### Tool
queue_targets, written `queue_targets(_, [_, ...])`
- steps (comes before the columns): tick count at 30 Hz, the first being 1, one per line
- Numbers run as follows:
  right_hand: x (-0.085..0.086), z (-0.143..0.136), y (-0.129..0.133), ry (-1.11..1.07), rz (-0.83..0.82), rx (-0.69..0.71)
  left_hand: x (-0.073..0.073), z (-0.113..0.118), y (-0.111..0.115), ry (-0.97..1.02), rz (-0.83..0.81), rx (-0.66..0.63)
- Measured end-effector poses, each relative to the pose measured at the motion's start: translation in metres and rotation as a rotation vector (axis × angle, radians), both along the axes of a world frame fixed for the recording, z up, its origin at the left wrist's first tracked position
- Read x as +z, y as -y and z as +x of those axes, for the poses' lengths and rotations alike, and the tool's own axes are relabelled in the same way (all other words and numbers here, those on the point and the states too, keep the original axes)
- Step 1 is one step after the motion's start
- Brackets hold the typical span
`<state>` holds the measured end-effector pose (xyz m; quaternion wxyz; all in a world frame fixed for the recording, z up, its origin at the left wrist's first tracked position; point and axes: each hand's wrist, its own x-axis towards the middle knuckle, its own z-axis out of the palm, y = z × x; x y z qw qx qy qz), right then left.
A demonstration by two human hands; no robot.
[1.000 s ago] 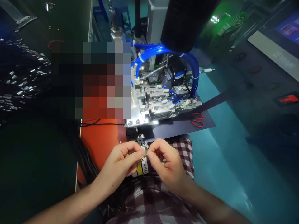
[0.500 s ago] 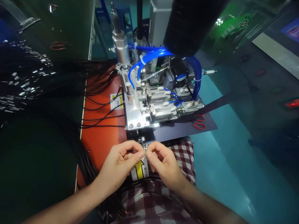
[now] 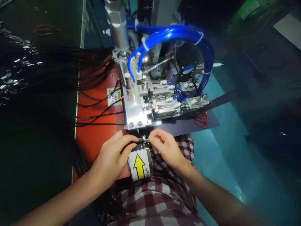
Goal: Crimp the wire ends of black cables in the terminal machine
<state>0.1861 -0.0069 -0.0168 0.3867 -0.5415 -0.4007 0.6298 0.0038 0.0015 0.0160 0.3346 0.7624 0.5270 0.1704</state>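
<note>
At the front of the machine, my left hand has its index fingertip against the left side of a small metal fixture, with the thumb bent close below. Whatever lies between those fingers is hidden. From the right, my right hand pinches the end of some thin wires, pale and bluish, that lie across the top of the fixture. They are too small to count. Just below, a white label with a yellow arrow covers the rounded front of the feed track.
Behind the hands stands the metal machine with blue air hoses. Black cables cross the orange table on the left. Red-handled scissors lie on the dark plate at right; red-handled pliers lie far left.
Both hands have moved forward from above the arrow label to the fixture at the machine's front edge. They have drawn slightly apart, and the arrow label is now uncovered.
</note>
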Motion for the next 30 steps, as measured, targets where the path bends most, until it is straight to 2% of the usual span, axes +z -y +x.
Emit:
queue_targets(9, [-0.004,0.0,-0.006,-0.007,-0.033,0.024,-0.008,-0.01,-0.003,-0.073,0.211,-0.279])
queue_targets(20, [-0.007,0.001,-0.009,0.003,-0.078,0.055,-0.012,-0.009,-0.011,-0.078,0.332,-0.327])
queue_targets(30, [-0.005,0.001,-0.01,-0.046,-0.15,0.044,-0.011,-0.01,-0.011,-0.052,0.313,-0.327])
